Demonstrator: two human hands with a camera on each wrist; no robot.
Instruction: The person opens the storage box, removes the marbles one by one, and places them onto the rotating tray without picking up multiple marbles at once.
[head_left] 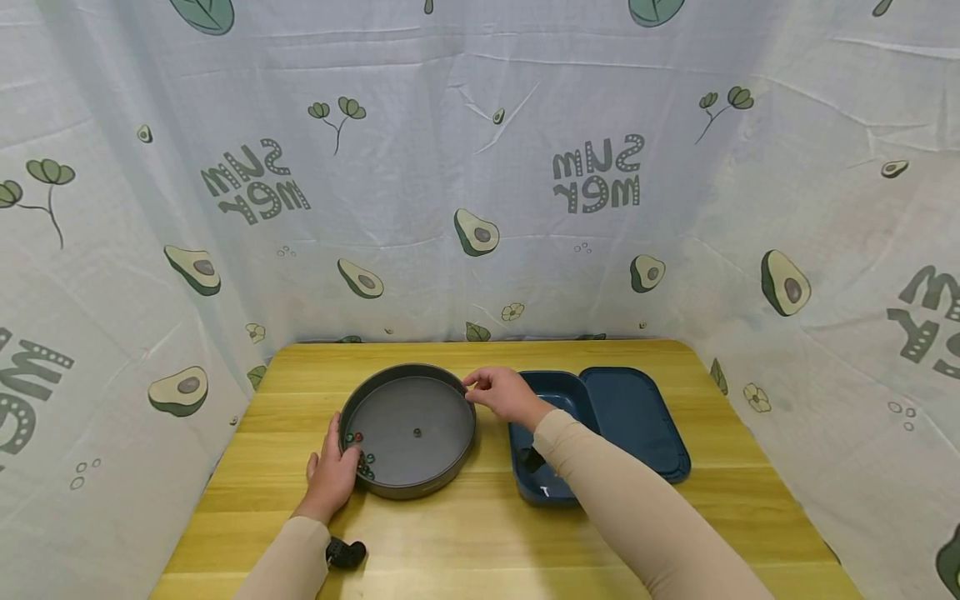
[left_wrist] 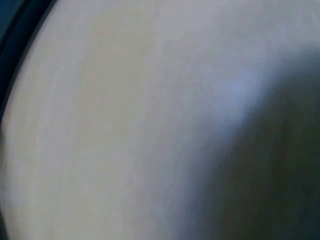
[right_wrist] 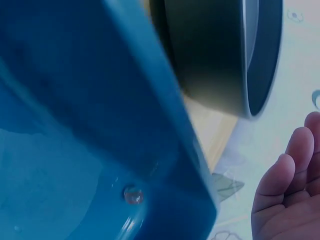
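Note:
A round dark-grey pan stands on the wooden table. My left hand holds its left side, thumb over the rim and fingers along the outer wall. Several small glass marbles cluster inside by that thumb, and a single marble is near the pan's middle. My right hand is at the pan's right rim, thumb and index tips close together; whether something is between them is hidden. Right of the pan, a blue tray lies under my right forearm. In the right wrist view a clear marble rests in it.
A flat dark-blue lid lies against the tray's right side. A white cloth with avocado prints hangs behind the table. Black wrist cameras sit at both cuffs. The left wrist view is mostly blurred.

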